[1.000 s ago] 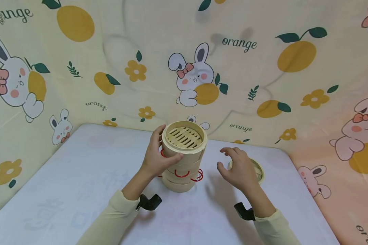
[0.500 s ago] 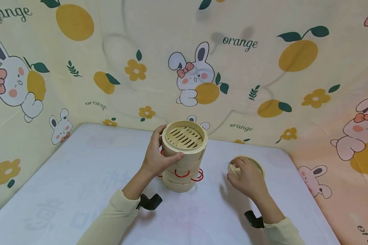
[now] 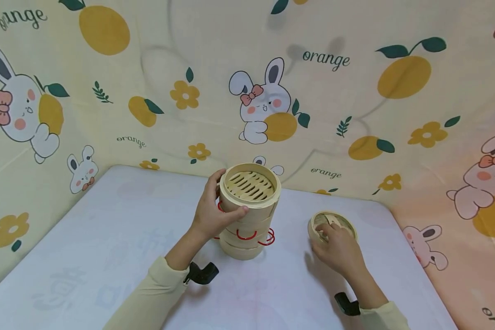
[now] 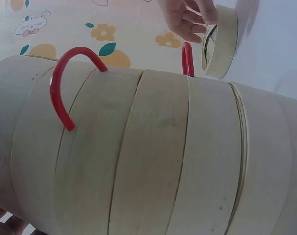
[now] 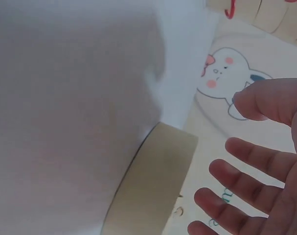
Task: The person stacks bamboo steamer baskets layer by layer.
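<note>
A tall stack of bamboo steamer baskets (image 3: 257, 217) stands upright in the middle of the table, its slatted top tier facing up. My left hand (image 3: 210, 213) grips the upper part from the left, thumb across the front and fingers round behind. In the left wrist view the stacked tiers (image 4: 148, 147) fill most of the picture. To the right lies a round, shallow bamboo steamer lid (image 3: 347, 222) with a raised rim. Over it hovers my right hand (image 3: 340, 250), and in the right wrist view its fingers (image 5: 256, 159) are spread apart beside the lid's side wall (image 5: 150, 181).
Red cord loops (image 3: 246, 235) stick out from the sides of the stack. The white table (image 3: 107, 256) ends at the back against a patterned cloth backdrop (image 3: 161, 68) with rabbits and oranges. Black camera mounts (image 3: 202, 273) sit on both wrists.
My right hand has moved right and down, from between the stack and the lid to over the lid. My left hand keeps its hold on the stack, which stays in place.
</note>
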{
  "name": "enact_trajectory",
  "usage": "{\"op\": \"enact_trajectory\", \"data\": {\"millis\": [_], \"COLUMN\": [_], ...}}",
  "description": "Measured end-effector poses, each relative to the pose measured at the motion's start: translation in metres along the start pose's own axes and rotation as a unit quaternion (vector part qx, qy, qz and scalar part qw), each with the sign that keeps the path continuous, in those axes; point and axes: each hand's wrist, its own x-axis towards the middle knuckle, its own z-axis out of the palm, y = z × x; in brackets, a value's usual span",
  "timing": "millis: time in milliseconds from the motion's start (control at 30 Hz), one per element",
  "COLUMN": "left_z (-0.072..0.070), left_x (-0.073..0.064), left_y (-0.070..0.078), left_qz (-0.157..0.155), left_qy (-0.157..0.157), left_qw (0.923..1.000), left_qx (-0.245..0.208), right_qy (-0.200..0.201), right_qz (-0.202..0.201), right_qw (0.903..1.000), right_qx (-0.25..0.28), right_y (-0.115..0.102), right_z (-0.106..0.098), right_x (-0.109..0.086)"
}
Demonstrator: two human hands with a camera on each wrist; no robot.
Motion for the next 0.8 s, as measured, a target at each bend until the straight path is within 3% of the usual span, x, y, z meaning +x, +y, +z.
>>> {"op": "enact_trajectory", "data": {"millis": [300, 800], "left_z": [0.0003, -0.0015], "left_x": [0.0001, -0.0008], "left_y": [0.0004, 0.0018], "left_qz": [-0.007, -0.021], "left_qy": [0.006, 0.005], "left_qw": [1.0, 0.9998], "left_qx": [0.003, 0.004], "right_qy": [-0.008, -0.036], "right_qz": [-0.014, -0.008], "right_qw": [0.9995, 0.9992], "right_qx": [-0.028, -0.019], "right_y": [0.0051, 0.009], "right_z": [0.005, 0.0082], "right_x": [-0.0031, -0.0036]}}
